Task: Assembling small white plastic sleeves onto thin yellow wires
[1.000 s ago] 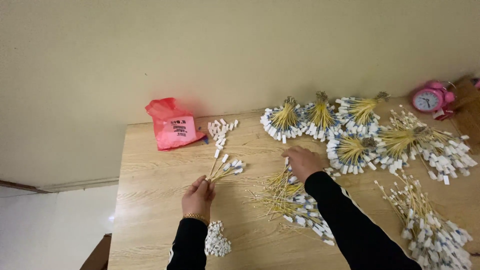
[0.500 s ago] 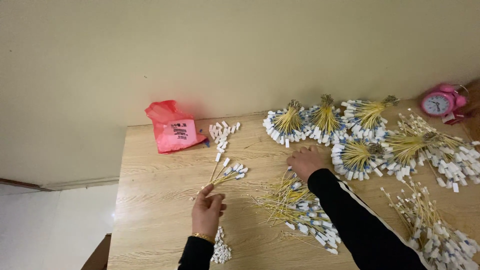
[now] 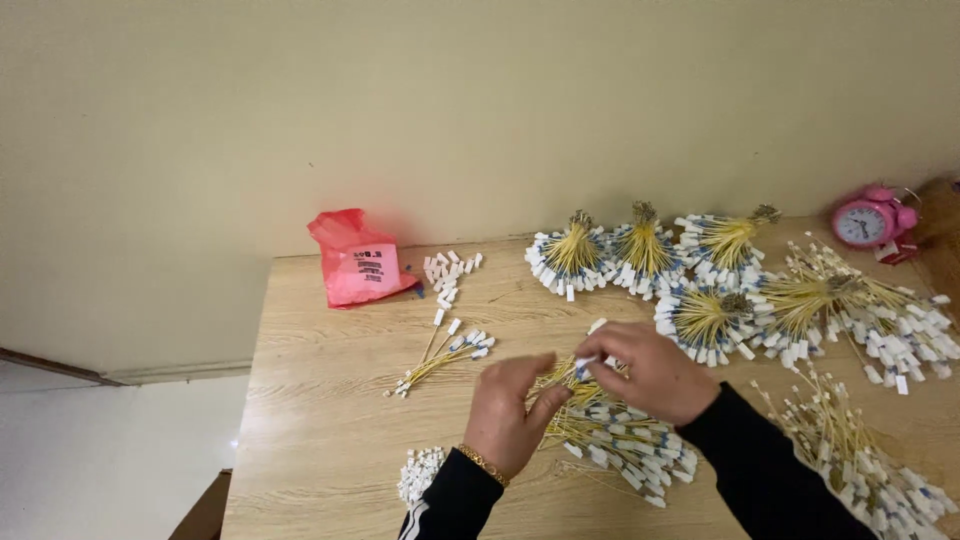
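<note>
A small white connector on a yellow wire is pinched between the fingertips of the right hand, fingers closed on it. The left hand is curled beside it, fingertips touching the loose pile of yellow wires lying under both hands; whether anything is gripped there cannot be told. The pinched wire could snag its neighbours and drag the pile into a tangle if lifted quickly. Tied wire bundles are fanned out further back, a small separate bunch lies to the left, with a red plastic bag and a pink alarm clock beyond. Everything is carried by a pale wooden tabletop set against a plain beige wall.
</note>
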